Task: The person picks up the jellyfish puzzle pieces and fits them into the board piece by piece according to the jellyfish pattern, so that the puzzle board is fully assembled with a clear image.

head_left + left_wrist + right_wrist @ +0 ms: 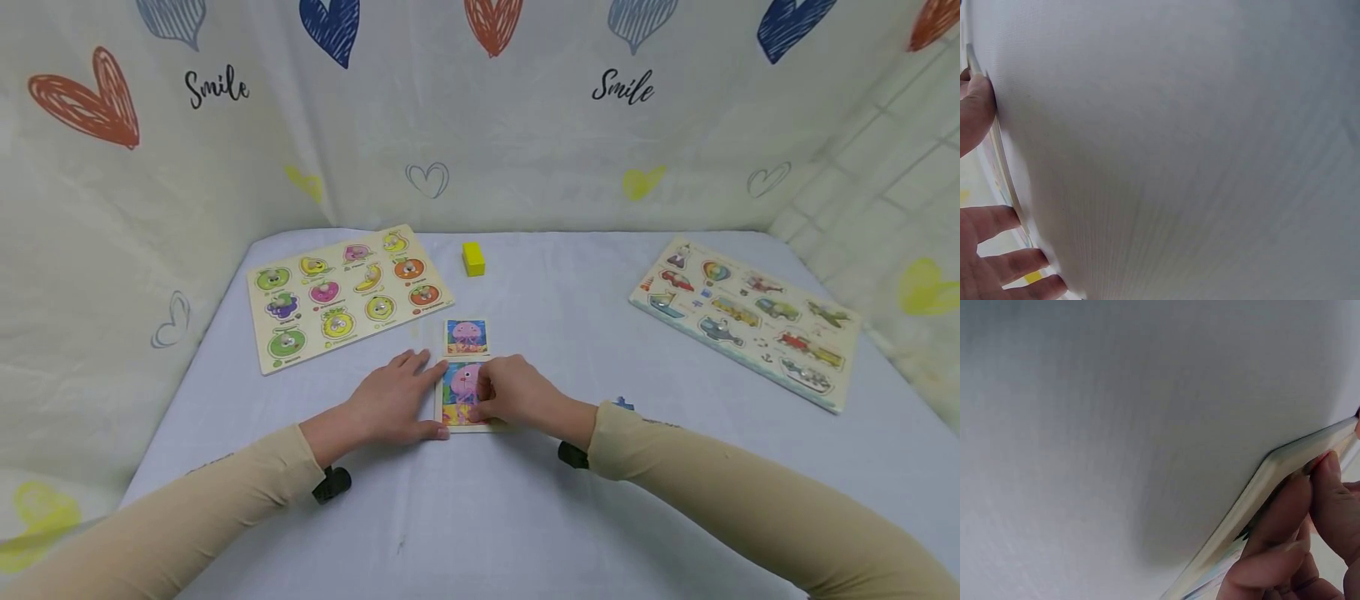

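A small jigsaw puzzle board [459, 392] with a pink cartoon sea creature lies mid-table in the head view. Just beyond its top edge is a card [466, 337] with the same picture. My left hand [390, 398] rests at the board's left side, thumb at the lower corner and fingers spread along the edge. Over the right part of the board, my right hand [521, 392] pinches a puzzle piece [1317, 461] between thumb and forefinger; the fingers hide most of it. A blue puzzle piece [623, 403] lies beyond the right wrist, partly covered by the sleeve.
A fruit puzzle board [348, 292] lies at the back left, and a vehicle puzzle board [750, 321] at the right. Behind the card stands a yellow block [473, 259]. A white cloth covers the table [450, 517]; a printed curtain [517, 117] hangs behind.
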`<state>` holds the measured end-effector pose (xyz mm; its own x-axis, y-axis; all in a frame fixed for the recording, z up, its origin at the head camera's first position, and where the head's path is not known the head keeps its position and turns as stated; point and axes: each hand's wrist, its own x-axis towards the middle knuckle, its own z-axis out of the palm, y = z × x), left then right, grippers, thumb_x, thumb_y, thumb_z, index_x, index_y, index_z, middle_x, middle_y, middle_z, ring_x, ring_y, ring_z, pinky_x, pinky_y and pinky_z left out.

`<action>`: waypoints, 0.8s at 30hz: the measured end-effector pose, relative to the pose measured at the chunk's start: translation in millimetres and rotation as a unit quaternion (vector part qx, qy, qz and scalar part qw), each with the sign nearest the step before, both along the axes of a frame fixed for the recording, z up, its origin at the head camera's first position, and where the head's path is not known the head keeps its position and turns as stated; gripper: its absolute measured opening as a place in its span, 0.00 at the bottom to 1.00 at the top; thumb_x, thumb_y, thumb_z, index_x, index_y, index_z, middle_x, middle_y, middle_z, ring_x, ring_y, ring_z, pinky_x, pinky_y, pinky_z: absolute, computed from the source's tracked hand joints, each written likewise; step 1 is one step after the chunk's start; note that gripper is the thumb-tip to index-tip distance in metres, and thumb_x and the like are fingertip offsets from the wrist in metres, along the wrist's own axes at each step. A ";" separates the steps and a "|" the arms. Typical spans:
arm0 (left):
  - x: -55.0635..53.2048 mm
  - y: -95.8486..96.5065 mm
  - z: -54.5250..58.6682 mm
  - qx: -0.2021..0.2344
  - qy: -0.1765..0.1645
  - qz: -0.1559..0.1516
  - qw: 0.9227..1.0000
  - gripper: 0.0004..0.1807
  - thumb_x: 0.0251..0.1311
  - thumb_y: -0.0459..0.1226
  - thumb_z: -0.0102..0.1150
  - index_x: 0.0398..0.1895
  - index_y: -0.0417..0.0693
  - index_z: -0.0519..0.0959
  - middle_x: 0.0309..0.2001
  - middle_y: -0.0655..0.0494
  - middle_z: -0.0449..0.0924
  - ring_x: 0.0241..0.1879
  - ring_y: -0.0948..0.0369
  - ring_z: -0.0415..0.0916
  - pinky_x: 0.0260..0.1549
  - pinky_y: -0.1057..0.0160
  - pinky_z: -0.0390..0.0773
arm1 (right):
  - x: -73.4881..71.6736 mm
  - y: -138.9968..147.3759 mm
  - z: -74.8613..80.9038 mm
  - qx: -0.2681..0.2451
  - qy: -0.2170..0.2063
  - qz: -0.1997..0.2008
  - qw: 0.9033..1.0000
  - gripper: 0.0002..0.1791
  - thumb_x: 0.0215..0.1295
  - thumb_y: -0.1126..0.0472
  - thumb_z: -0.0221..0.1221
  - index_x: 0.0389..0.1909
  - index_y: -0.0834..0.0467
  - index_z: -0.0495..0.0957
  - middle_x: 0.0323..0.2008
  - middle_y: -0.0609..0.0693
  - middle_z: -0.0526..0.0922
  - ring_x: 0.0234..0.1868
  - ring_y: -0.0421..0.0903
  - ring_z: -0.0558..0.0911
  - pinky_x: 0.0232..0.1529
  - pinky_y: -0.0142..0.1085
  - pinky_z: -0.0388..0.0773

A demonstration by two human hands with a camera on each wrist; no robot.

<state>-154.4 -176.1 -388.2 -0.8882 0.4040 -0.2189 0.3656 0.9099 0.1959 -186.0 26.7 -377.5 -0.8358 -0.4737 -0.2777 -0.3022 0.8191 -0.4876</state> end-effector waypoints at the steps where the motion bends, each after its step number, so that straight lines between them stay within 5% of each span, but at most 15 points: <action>1: -0.1 0.0 0.0 0.000 0.000 0.000 1.000 0.52 0.56 0.61 0.69 0.79 0.47 0.62 0.78 0.37 0.59 0.77 0.39 0.57 0.71 0.41 0.67 | 0.0 -0.7 0.4 0.000 0.000 0.003 1.000 0.14 0.57 0.54 0.75 0.26 0.55 0.80 0.22 0.47 0.80 0.29 0.43 0.76 0.29 0.30 0.72; 24: 0.3 -0.1 0.7 -0.001 0.002 -0.002 1.000 0.52 0.57 0.61 0.69 0.78 0.46 0.62 0.78 0.37 0.59 0.77 0.38 0.57 0.70 0.40 0.67 | -1.2 7.2 0.9 -0.032 -0.018 -0.003 0.999 0.10 0.64 0.59 0.71 0.27 0.56 0.80 0.22 0.47 0.80 0.25 0.41 0.76 0.25 0.29 0.70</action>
